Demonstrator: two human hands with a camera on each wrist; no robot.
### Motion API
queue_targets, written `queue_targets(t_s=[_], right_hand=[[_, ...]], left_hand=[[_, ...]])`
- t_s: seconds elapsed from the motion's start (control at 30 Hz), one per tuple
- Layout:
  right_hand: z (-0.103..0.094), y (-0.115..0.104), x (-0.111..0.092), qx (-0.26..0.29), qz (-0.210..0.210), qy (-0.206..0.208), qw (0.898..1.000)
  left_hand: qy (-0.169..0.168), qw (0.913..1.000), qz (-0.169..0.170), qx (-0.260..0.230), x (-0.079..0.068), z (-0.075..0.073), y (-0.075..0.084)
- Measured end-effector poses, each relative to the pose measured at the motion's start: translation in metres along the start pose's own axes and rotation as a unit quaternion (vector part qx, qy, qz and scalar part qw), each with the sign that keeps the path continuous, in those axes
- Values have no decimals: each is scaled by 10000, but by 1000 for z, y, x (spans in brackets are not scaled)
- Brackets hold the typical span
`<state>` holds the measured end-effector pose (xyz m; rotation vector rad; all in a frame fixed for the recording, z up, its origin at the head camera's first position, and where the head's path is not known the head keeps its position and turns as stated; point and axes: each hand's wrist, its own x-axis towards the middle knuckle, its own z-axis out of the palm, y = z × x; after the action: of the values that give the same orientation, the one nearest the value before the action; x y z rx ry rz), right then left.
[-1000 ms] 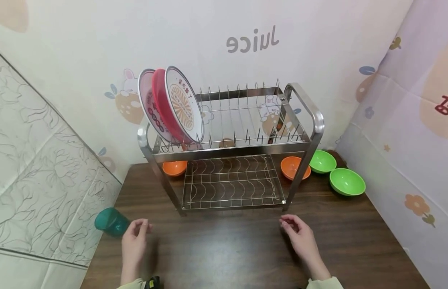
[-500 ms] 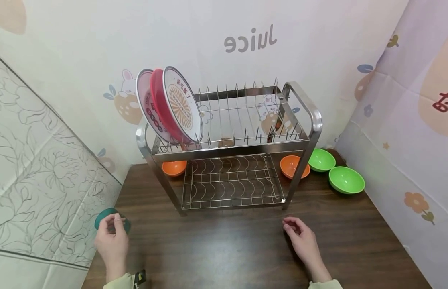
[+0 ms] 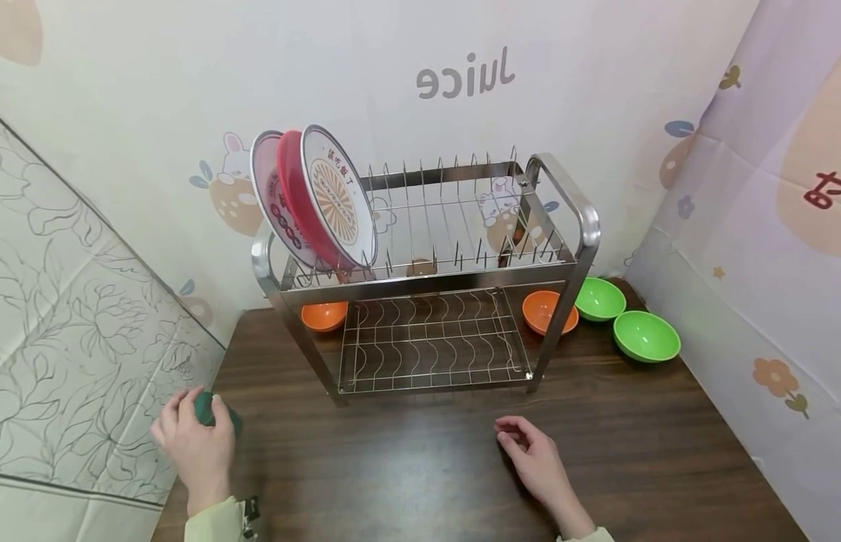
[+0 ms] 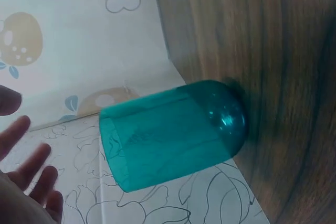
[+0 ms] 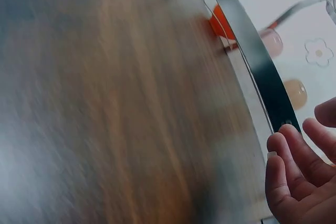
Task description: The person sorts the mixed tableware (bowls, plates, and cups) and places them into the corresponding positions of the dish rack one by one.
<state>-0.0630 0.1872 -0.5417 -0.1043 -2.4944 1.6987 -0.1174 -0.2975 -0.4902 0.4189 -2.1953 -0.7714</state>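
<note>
A teal see-through cup (image 4: 173, 135) stands upright on the wooden table at the left. My left hand (image 3: 196, 444) is over it in the head view and hides much of it. Thumb and fingers are spread, and in the left wrist view the fingers (image 4: 37, 166) are apart from the cup's rim. My right hand (image 3: 537, 459) is low over the table, in front of a metal dish rack (image 3: 420, 282), its fingers loosely curled around nothing. On the rack's upper tier, at the left, lean a white patterned plate (image 3: 337, 199), a red plate (image 3: 294, 192) and a pinkish plate (image 3: 266, 181).
Behind the rack's legs are an orange bowl (image 3: 324, 316) on the left and another orange bowl (image 3: 545, 312) on the right. Two green bowls (image 3: 647, 336) stand further right near the wall. Patterned sheets (image 3: 108, 301) enclose the table (image 3: 393, 459) on three sides.
My left hand has moved left and over the teal cup, its thumb and fingers spreading. My right hand has shifted slightly to the left.
</note>
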Motion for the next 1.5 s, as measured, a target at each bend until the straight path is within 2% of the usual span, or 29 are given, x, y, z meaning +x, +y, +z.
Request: queue_targets(t_s=[0.23,0.4,0.53,0.73,0.93,1.07,1.23,1.43,1.5], right_hand=[[7,-4,-2,-83,-77,-116,9999],[7,-3,0,-166,164,-257,9994],[7,-1,0,-226,423,-441,9979],[9,0,-2,-315,576,-708,9953],[8,-1,-1,-335,448,-788,9953],[5,-2,0,-388,357,-724,9960],[0,1,3,-485,354,-590,9964],[-8,5,5,-514,342,-428,9972],[-10,7,5,-538,330,-359,9974]], left_hand=[[-696,9943,-488,647,1,2,-10],[-1158,9876,-642,845,-1,5,-16],[-1392,9839,-653,909,-4,9,-19],[-1429,9828,-494,1063,-6,12,-21],[-1591,9792,-370,1202,-5,10,-21],[-1785,9750,-266,1295,-1,9,-22],[-1893,9708,-361,1428,0,9,-22],[-1845,9661,13,1805,-3,9,-21],[-1851,9654,38,1838,-5,9,-21]])
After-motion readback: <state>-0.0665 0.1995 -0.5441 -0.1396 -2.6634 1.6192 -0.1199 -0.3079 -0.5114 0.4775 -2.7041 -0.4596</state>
